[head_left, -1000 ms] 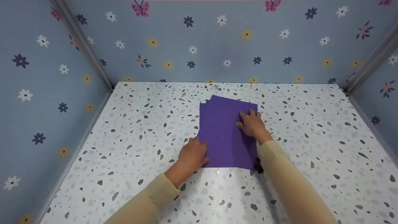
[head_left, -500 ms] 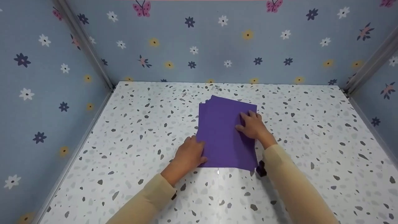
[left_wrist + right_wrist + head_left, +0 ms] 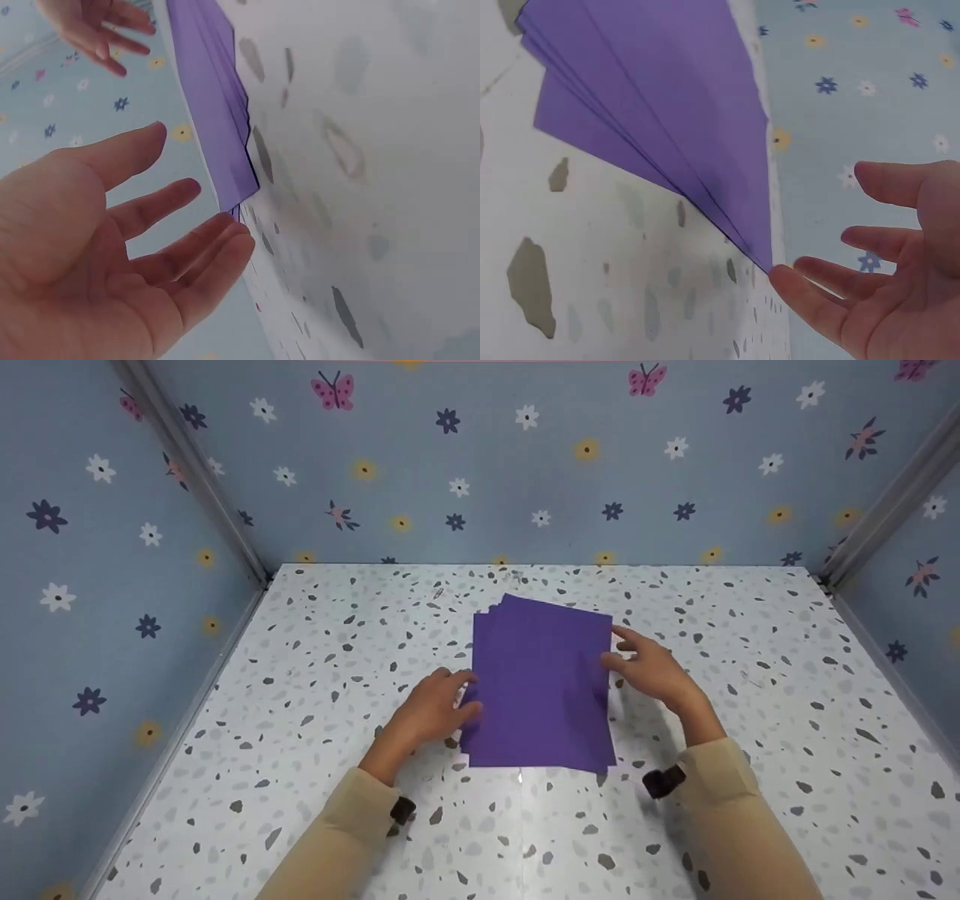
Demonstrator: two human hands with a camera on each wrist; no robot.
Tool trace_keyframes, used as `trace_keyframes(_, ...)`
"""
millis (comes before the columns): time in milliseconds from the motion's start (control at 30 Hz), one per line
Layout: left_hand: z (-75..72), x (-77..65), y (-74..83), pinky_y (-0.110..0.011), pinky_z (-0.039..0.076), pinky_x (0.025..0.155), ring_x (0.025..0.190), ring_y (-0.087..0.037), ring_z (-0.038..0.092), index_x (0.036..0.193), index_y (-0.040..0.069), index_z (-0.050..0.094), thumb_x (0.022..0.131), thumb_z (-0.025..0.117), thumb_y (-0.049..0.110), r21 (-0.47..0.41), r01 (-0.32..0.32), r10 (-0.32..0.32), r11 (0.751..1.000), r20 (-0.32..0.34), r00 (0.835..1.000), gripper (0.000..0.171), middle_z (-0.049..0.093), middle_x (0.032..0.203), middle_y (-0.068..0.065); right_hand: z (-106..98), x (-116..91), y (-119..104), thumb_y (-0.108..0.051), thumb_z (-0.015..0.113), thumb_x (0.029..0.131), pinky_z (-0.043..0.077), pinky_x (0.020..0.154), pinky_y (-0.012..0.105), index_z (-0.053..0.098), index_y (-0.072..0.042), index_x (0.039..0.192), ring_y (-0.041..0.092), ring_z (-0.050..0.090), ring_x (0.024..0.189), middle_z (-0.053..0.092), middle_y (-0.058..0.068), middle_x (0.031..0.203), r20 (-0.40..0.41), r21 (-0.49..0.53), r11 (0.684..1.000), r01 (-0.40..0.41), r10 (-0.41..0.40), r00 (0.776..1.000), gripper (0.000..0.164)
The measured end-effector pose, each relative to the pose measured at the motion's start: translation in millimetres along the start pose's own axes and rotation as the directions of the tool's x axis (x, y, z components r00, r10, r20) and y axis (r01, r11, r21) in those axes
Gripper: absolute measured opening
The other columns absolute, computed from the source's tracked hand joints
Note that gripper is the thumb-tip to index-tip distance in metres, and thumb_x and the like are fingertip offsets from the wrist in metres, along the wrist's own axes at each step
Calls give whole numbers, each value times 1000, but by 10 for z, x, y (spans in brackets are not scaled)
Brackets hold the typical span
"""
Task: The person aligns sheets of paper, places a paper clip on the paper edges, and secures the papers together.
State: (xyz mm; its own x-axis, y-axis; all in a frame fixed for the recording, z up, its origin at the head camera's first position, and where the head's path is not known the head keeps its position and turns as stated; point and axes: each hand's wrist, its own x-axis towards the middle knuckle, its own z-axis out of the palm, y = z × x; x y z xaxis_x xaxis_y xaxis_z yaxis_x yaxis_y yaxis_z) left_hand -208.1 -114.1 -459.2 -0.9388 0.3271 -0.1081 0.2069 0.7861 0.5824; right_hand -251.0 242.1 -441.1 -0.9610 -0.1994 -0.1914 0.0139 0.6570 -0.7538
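Several purple paper sheets (image 3: pixel 536 682) lie in a loose, uneven pile, their corners fanned out. My left hand (image 3: pixel 431 709) is at the pile's left edge, thumb and fingers spread apart, fingertips right at the paper. On the other side, my right hand (image 3: pixel 656 667) has its fingertips by the right edge, near the far corner. The right wrist view shows the layered sheet edges (image 3: pixel 652 120) and a little finger right by one corner. In the left wrist view the fingers are loosely extended beside a paper corner (image 3: pixel 240 180), with nothing in the palm.
The pile lies on a white speckled tabletop (image 3: pixel 337 660). Blue flower-patterned panels (image 3: pixel 525 465) stand at the back and both sides, with grey metal strips (image 3: pixel 199 472) in the corners. A dark small device (image 3: pixel 664 781) hangs under the right cuff, another (image 3: pixel 403 810) under the left.
Both hands have drawn apart. The right hand has come off the top sheet to the right edge; the left has shifted left and a little farther away. The pile stays about where it was.
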Motion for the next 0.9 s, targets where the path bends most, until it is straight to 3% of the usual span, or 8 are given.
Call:
trace_keyframes(167,-52,118,-111,-52,52,104,124,-36,63,150,9,59,106,67,28,-147,7,-15,989,-58,998,49,64,137,-20,-79,-112,59,-37,57,111,45,115,57,17,-12,172,47,56,137,38,30,163,45,135,990,-37,32,998,77)
trace_keyframes(300,-70,175,-158,-52,53,105,128,-38,64,152,8,56,106,65,27,-258,30,-51,966,-76,996,50,62,142,-23,-122,-160,119,-32,56,112,45,117,52,12,-10,172,46,48,145,37,29,164,84,286,956,-57,34,996,77)
trace_keyframes(467,-81,203,-176,-52,52,108,135,-38,60,155,9,53,107,64,30,-359,63,-87,931,-52,995,54,59,148,-23,-164,-207,178,-36,56,112,48,114,46,12,-13,172,45,48,145,36,28,165,93,370,925,-90,59,994,78)
trace_keyframes(633,-84,229,-204,-52,50,109,139,-37,56,156,11,52,107,64,32,-404,93,-117,910,-36,992,55,58,151,-21,-171,-229,213,-39,58,111,50,113,42,11,-14,173,43,48,146,32,28,167,114,428,896,-120,78,990,82)
trace_keyframes(767,-94,261,-233,-48,55,98,127,-35,63,158,13,50,107,64,34,-451,132,-146,883,5,989,57,59,150,-19,-171,-238,266,-37,58,111,47,116,44,7,-13,173,44,45,148,30,28,169,153,479,866,-141,76,985,83)
trace_keyframes(900,-115,312,-256,-46,54,96,120,-34,63,161,14,46,108,63,34,-524,183,-170,832,74,983,59,60,148,-17,-174,-222,339,-34,58,111,44,118,46,5,-12,173,44,42,150,26,28,170,194,511,843,-166,74,978,83)
